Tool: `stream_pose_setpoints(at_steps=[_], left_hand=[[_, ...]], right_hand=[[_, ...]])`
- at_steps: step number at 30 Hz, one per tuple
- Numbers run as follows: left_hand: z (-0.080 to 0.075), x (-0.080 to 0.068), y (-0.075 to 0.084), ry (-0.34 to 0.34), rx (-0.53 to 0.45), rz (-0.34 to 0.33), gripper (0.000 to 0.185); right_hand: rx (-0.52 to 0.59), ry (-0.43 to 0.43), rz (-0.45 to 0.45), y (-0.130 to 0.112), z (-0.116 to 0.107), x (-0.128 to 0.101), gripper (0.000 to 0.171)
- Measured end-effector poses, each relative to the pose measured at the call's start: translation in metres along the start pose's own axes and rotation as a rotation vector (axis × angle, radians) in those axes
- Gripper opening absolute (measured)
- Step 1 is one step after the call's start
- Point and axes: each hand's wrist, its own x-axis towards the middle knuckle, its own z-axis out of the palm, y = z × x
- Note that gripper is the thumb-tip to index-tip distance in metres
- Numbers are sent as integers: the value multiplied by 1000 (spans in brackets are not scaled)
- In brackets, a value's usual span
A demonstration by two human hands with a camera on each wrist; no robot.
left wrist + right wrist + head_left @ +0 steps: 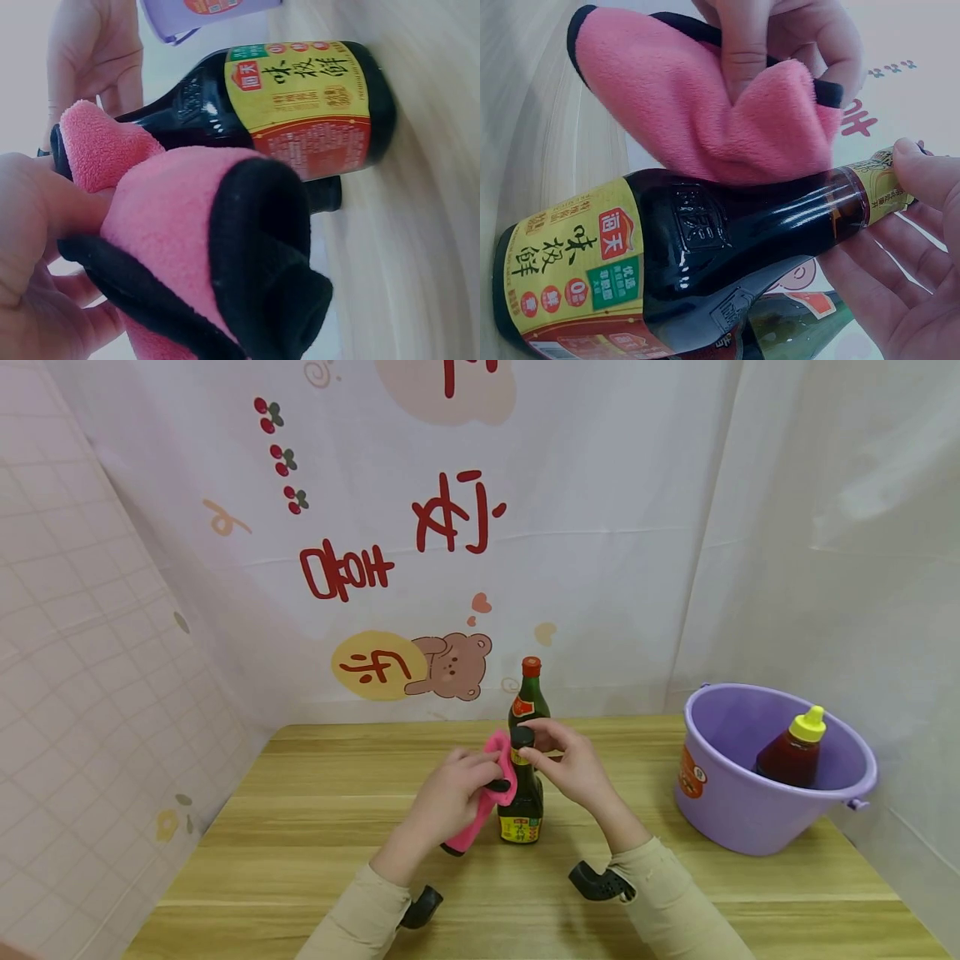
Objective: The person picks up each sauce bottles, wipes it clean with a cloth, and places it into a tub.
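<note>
Note right hand (570,762), thumb and fingers pinching the neck of the dark sauce bottle (530,797) near its black cap (522,737). Note left hand (450,789) clamped on the pink cloth (471,828), left of the bottle. Treat cloth as soft and light; grip bunched. Treat upright bottle, on the counter (337,860), as rigid, slick, probably fragile and heavy if full; steady by narrow neck. Observe green bottle (534,695) on far side, purple bucket (738,817) at right.
</note>
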Motion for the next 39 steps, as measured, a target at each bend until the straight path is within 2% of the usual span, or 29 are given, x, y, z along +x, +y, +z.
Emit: stream_pose_setpoints(at_steps=[8, 17, 39], left_hand=[[3, -6, -2, -33, 11, 14, 29], [5, -12, -3, -84, 9, -25, 27], [12, -29, -9, -74, -4, -32, 31]], right_hand=[[-8, 5, -2, 0, 0, 0, 34], [1, 1, -7, 1, 0, 0, 35], [-25, 7, -2, -1, 1, 0, 34]])
